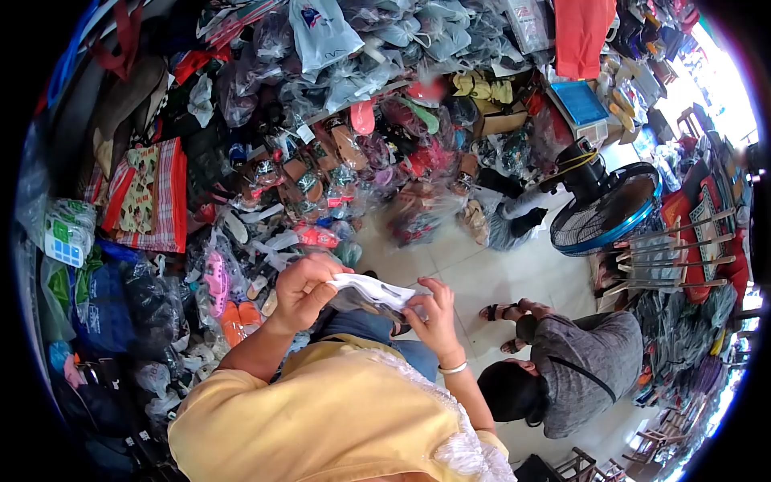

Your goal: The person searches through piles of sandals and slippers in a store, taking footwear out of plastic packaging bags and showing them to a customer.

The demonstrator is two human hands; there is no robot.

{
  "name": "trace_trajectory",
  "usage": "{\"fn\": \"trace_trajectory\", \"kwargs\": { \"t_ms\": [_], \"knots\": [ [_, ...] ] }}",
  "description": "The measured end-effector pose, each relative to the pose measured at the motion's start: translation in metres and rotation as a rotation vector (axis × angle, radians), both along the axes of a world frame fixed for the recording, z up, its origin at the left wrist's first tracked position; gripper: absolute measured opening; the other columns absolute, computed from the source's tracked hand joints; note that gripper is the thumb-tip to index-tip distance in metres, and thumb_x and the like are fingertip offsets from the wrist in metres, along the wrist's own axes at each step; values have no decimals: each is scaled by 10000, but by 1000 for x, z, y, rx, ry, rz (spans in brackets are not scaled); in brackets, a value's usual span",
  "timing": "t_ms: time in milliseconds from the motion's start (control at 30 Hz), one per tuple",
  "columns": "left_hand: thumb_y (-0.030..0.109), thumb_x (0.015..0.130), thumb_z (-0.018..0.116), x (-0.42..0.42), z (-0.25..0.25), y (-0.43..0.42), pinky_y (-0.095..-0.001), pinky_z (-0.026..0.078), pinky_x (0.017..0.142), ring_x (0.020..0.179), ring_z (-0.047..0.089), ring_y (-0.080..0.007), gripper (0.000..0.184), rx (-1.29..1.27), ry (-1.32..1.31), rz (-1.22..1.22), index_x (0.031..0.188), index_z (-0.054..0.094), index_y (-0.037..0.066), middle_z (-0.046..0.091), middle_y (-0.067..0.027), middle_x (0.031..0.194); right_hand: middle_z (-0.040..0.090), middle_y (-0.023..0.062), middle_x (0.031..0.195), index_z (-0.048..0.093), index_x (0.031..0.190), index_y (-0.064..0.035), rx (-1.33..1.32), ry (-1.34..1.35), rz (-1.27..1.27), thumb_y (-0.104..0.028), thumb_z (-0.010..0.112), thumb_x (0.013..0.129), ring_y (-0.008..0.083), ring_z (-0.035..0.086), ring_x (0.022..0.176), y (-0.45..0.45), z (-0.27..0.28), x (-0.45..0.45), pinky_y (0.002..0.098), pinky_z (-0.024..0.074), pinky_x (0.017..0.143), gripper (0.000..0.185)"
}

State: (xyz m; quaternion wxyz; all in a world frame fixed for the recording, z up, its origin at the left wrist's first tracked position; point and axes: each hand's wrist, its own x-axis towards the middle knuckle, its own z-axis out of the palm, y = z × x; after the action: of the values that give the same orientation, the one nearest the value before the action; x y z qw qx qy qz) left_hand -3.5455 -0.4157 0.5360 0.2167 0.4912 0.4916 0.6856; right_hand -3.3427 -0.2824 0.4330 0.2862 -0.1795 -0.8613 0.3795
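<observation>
My left hand (pixel 307 291) pinches one end of a plastic packet (pixel 373 292), white along its top and greyish, see-through and dark-patterned below. At the other end, the fingers of my right hand (pixel 434 315), with a bangle at the wrist, close on the packet's edge. It is stretched between both hands in front of my yellow top (pixel 321 410). What lies inside the packet, if anything, I cannot make out.
Bagged shoes and sandals pile up ahead and to the left, with pink clogs (pixel 216 283) and orange slippers (pixel 239 320) among them. A fan (pixel 606 205) stands at right. Another person (pixel 582 369) crouches on the tiled floor (pixel 474 277) to my right.
</observation>
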Motion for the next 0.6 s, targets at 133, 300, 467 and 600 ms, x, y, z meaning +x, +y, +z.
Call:
{"fn": "trace_trajectory", "kwargs": {
  "t_ms": [133,300,467,600],
  "knots": [
    [92,866,576,-2,0,0,-391,500,798,758,541,-180,111,4,-4,29,852,497,14,545,-111,819,507,135,1168,581,867,-90,16,-12,1,-127,710,668,324,452,1094,-5,4,-8,429,342,894,240],
    [112,877,567,-4,0,4,-416,503,797,761,536,-181,122,60,2,64,881,487,20,526,-95,812,500,140,1187,587,889,-96,27,23,-48,-123,706,671,334,450,1090,-8,6,-18,444,340,895,250],
    [110,882,557,-8,-3,6,-418,490,826,784,522,-177,118,24,15,104,883,485,17,516,-98,834,510,124,1137,554,815,-84,-10,-9,-18,-113,689,676,314,454,1089,-9,0,-29,419,337,879,196],
    [104,885,548,-27,-4,10,-417,476,843,810,522,-184,113,13,26,162,874,480,14,512,-96,832,546,109,1027,532,768,-82,60,0,-25,-102,685,631,313,491,1043,-3,4,-37,427,356,859,206]
  ]
}}
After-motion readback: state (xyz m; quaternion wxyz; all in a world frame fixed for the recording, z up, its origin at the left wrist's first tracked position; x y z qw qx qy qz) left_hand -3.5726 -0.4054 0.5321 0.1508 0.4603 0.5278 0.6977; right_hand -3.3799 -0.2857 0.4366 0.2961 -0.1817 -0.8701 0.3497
